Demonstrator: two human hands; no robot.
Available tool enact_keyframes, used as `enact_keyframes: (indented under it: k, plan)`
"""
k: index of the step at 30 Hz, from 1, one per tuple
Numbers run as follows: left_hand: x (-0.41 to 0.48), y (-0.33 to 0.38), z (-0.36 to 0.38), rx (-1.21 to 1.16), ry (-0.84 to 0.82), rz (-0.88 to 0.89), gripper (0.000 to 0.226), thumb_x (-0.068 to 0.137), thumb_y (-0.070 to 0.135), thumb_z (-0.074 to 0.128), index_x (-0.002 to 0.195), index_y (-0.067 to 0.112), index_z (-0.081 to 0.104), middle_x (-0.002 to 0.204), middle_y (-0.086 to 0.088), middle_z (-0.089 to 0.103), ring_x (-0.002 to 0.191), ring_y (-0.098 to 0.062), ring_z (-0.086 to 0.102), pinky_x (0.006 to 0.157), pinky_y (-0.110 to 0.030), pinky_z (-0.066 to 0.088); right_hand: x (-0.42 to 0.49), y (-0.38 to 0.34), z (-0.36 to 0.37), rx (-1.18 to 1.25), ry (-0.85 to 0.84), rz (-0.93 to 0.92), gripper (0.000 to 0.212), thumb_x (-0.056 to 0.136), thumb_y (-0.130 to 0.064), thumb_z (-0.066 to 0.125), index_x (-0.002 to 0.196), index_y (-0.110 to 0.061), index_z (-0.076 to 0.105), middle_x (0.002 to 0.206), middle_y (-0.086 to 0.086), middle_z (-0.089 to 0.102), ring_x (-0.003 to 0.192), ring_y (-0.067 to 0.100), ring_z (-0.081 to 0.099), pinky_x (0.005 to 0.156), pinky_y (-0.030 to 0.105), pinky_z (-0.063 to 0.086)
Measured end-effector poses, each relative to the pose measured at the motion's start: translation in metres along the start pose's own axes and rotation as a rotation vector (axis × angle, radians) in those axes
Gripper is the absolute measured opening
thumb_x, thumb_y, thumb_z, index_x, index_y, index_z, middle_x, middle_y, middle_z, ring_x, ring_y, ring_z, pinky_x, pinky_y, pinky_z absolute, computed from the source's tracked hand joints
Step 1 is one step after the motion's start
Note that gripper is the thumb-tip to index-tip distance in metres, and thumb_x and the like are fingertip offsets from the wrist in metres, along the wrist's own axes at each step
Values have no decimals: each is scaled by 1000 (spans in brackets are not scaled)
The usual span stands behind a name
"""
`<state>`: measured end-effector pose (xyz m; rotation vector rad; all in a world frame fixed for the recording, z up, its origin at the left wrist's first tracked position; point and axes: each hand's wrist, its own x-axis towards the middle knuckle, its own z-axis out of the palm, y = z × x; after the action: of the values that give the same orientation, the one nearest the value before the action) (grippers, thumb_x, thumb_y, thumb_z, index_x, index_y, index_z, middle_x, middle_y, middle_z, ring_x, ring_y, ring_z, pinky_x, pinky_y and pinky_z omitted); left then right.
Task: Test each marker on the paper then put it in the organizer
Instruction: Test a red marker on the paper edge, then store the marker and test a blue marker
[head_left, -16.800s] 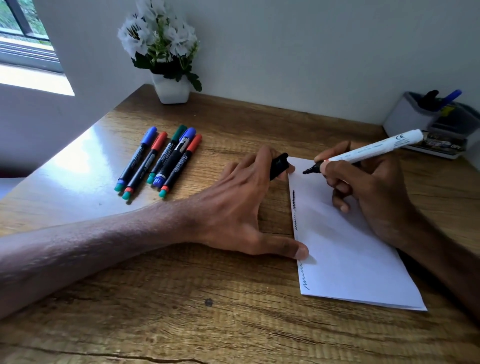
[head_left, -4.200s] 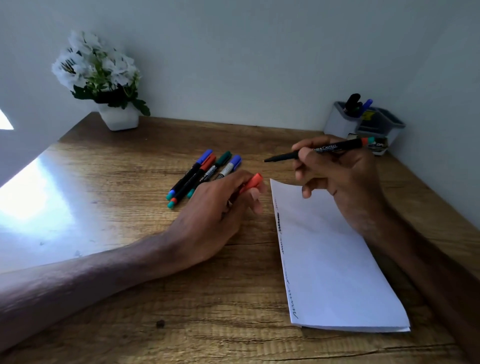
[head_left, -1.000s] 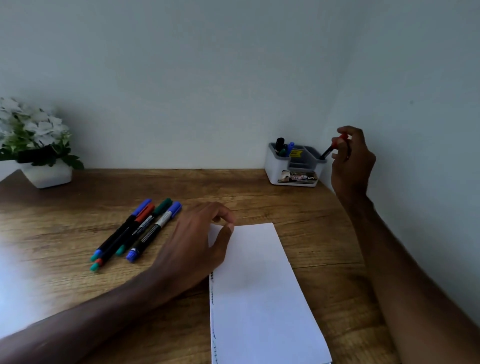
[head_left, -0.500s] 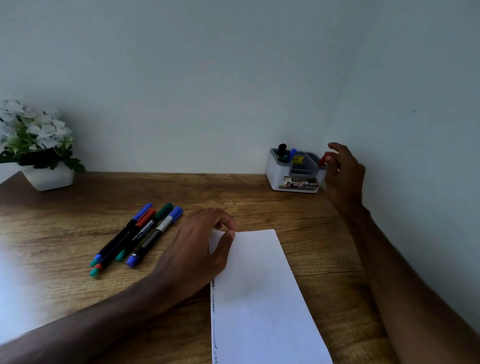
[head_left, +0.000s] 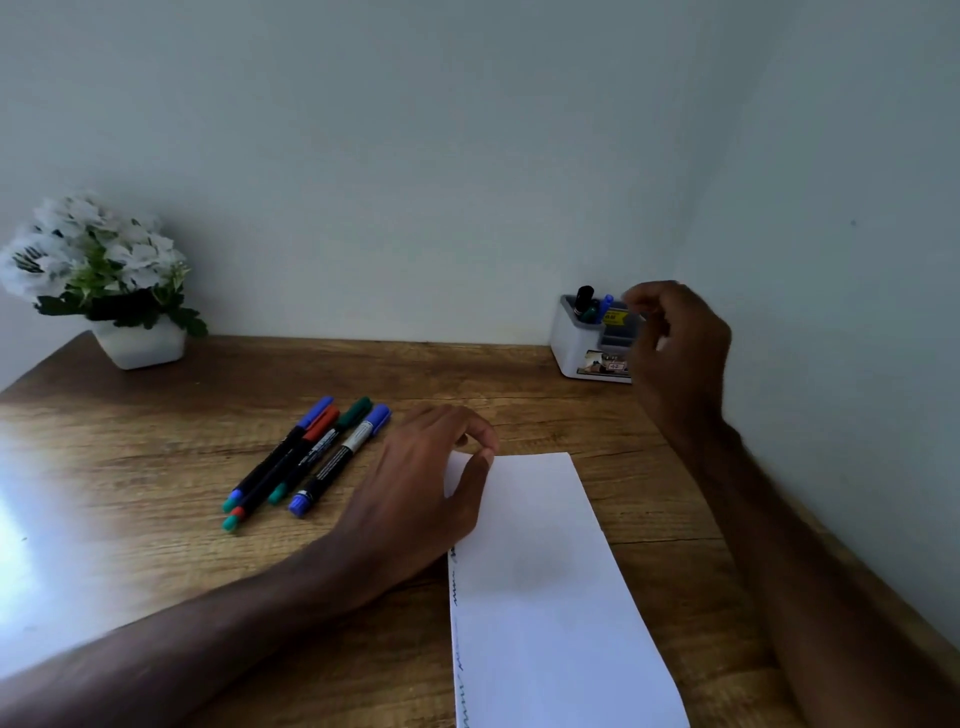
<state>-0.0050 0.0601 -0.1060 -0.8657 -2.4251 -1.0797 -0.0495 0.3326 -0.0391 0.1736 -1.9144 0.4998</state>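
A white sheet of paper (head_left: 545, 597) lies on the wooden desk (head_left: 156, 467), with small scribbles along its left edge. My left hand (head_left: 415, 488) rests at the paper's top left corner, thumb on the sheet, holding nothing. Several capped markers (head_left: 322, 457) with blue, red and green caps lie side by side left of that hand. The white organizer (head_left: 569, 343) stands in the back right corner with black, green and blue marker tops sticking out. My right hand (head_left: 680, 353) hovers right in front of it, blurred, fingers loosely curled and holding nothing I can see. It hides the organizer's right part.
A white pot of white flowers (head_left: 104, 280) stands at the back left of the desk. Walls close the desk at the back and along the right side. Bright glare lies on the desk's left part.
My right hand carried the red-capped marker to the organizer's right side; now that marker is out of sight and the hand is pulling back. My left hand stays on the paper.
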Motion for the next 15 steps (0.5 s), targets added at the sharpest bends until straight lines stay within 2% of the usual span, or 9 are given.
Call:
enact_keyframes:
  k: [1, 4, 7, 10, 13, 15]
  plan:
    - [1, 0, 0, 2, 8, 7, 12, 96, 30, 64, 103, 39, 60, 103, 27, 59, 104, 9, 53, 86, -12, 41, -2, -8, 3, 27, -27, -11, 31, 87, 5, 45, 103, -3, 70, 100, 9, 73, 93, 18, 69, 85, 25, 56]
    - [0, 1, -2, 24, 36, 22, 11, 96, 29, 64, 105, 35, 63, 106, 22, 62, 103, 3, 55, 88, -20, 45, -13, -33, 14, 94, -158, -68, 25, 85, 9, 52, 94, -4, 72, 93, 6, 73, 87, 8, 65, 80, 13, 52]
    - [-6, -1, -14, 109, 59, 36, 10, 95, 28, 64, 104, 33, 63, 108, 20, 62, 104, 4, 49, 88, -18, 37, -25, -56, 25, 190, -362, -177, 21, 84, 9, 57, 87, -3, 74, 88, 8, 74, 80, 16, 68, 69, 25, 56]
    - [-12, -7, -27, 251, 78, 48, 15, 90, 27, 68, 104, 29, 64, 108, 12, 65, 106, -7, 52, 84, -26, 42, -35, -76, 34, 229, -536, -238, 22, 80, 4, 59, 81, -9, 77, 82, 1, 75, 72, 11, 68, 62, 25, 55]
    - [-14, -13, -38, 407, 92, 2, 23, 86, 25, 68, 109, 23, 65, 112, 4, 67, 111, -18, 55, 91, -35, 45, -43, -93, 37, 245, -689, -277, 25, 79, 7, 66, 80, -15, 78, 80, -7, 76, 68, 2, 66, 58, 15, 52]
    - [-13, -18, -47, 521, 101, -33, 29, 84, 26, 68, 112, 19, 65, 113, -2, 67, 109, -23, 56, 89, -38, 45, -45, -101, 37, 272, -760, -313, 24, 79, 8, 68, 80, -14, 78, 80, -6, 76, 67, 1, 64, 59, 5, 45]
